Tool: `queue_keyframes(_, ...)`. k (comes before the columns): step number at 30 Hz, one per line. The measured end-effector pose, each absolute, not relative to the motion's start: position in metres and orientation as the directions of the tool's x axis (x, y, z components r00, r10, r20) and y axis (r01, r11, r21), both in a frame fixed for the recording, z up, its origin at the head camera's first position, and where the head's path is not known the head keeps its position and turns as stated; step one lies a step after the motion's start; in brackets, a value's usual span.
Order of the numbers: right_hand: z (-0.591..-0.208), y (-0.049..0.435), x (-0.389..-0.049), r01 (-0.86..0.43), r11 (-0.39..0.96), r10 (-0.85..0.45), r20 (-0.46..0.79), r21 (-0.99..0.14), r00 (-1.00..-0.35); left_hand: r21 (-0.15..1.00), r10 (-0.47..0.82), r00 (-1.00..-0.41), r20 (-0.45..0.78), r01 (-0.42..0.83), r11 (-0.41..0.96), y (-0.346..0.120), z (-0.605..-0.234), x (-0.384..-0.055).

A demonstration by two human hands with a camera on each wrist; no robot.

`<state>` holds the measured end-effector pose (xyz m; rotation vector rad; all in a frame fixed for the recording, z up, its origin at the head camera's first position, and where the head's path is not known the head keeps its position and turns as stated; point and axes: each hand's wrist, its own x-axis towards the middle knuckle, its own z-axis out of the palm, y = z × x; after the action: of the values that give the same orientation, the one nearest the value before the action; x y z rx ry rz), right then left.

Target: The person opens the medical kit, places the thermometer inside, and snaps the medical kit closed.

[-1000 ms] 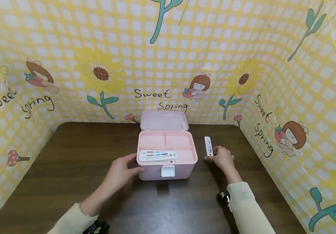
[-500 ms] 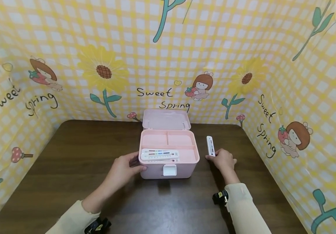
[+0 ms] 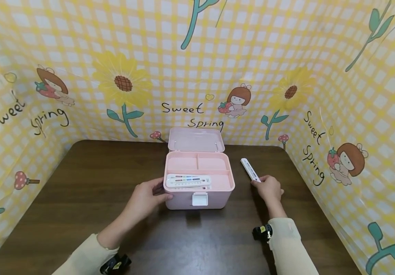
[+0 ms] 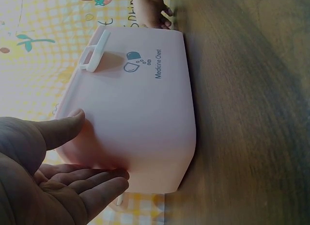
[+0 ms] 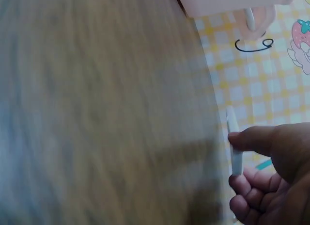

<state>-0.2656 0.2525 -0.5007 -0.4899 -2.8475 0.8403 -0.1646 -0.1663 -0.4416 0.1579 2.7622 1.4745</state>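
Observation:
A pink medicine box [image 3: 214, 200] stands at the table's middle, its lid [image 3: 196, 139] raised behind it. "Medicine Chest" is printed on its front in the left wrist view. My left hand [image 3: 148, 194] holds the box's left front corner, thumb on the front and fingers along the side. Several slim white thermometer cases [image 3: 188, 181] with coloured markings lie in the front compartment. To the right of the box, my right hand [image 3: 268, 188] pinches another white thermometer case [image 3: 250, 169] by its near end. That case [image 5: 237, 159] sits between thumb and fingers in the right wrist view.
Two back compartments of the box [image 3: 182, 162] show bare floors. A white latch [image 3: 200, 199] hangs at its front. The dark wooden table [image 3: 190, 244] extends around it, and a yellow checked cloth [image 3: 183, 68] rises behind and on both sides.
The thermometer case in my right hand has tilted, its far end swinging left. My right hand has shifted slightly to the right. My left hand stays at the box corner.

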Motion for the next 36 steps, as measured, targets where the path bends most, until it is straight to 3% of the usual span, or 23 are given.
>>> queue_keyframes(14, -0.495, 0.279, -0.261, -0.053, 0.710, 0.164, 0.238, -0.702, -0.957, 0.825, 0.091, -0.995, 0.045, 0.088, 0.559, -0.166, -0.444, -0.166)
queue_keyframes(29, -0.464, 0.286, -0.249, -0.261, 0.658, -0.030, 0.322, -0.706, -0.946, 0.820, 0.094, -0.994, 0.053, 0.097, 0.565, -0.167, -0.444, -0.166)
queue_keyframes(36, -0.448, 0.287, -0.239, -0.353, 0.656, -0.183, 0.313, -0.667, -0.932, 0.820, 0.096, -0.994, 0.050, 0.096, 0.564, -0.168, -0.443, -0.166)
